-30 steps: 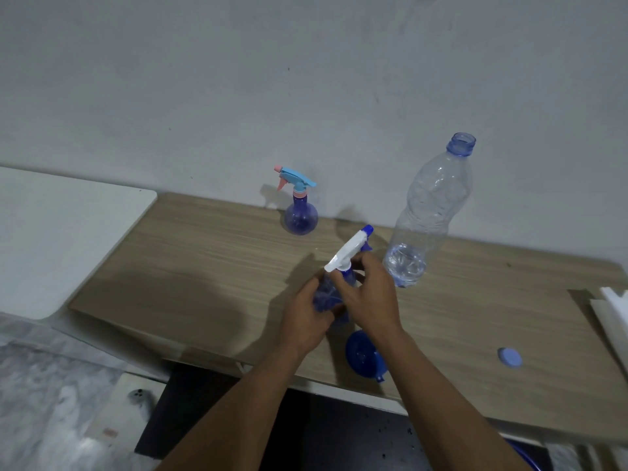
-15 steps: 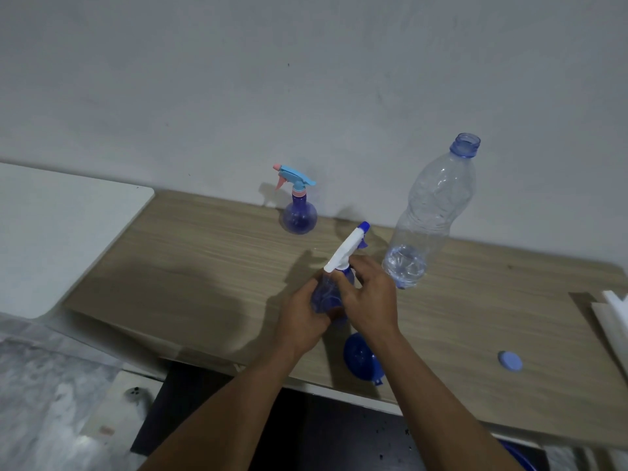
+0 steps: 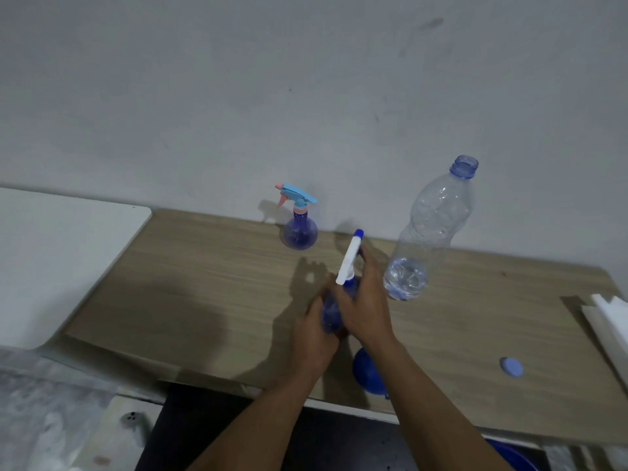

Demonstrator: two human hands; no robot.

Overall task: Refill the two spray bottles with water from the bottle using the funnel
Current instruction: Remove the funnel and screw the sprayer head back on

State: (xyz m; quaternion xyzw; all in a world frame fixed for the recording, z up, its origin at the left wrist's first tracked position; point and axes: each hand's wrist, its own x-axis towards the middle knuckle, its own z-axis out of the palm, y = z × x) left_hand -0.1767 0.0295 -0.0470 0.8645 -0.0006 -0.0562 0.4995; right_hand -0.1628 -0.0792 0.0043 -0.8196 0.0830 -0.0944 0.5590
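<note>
My left hand (image 3: 314,338) grips the round blue body of a small spray bottle (image 3: 331,314) near the table's front. My right hand (image 3: 367,300) is wrapped around that bottle's neck and its white spray head (image 3: 349,258), which tilts up to the right. A second blue spray bottle (image 3: 300,231) with a light-blue and pink head stands by the wall. The tall clear water bottle (image 3: 428,232), uncapped and holding a little water, stands upright to the right of my hands. The blue funnel (image 3: 368,373) lies on the table under my right forearm.
A blue bottle cap (image 3: 511,367) lies on the wooden table (image 3: 204,283) at the right. White folded paper (image 3: 608,317) sits at the far right edge. A white surface (image 3: 61,260) adjoins the table on the left. A blue basin rim (image 3: 509,457) shows below the table front.
The white spray head has turned more upright and clockwise under my right hand. Both hands stay on the same spray bottle.
</note>
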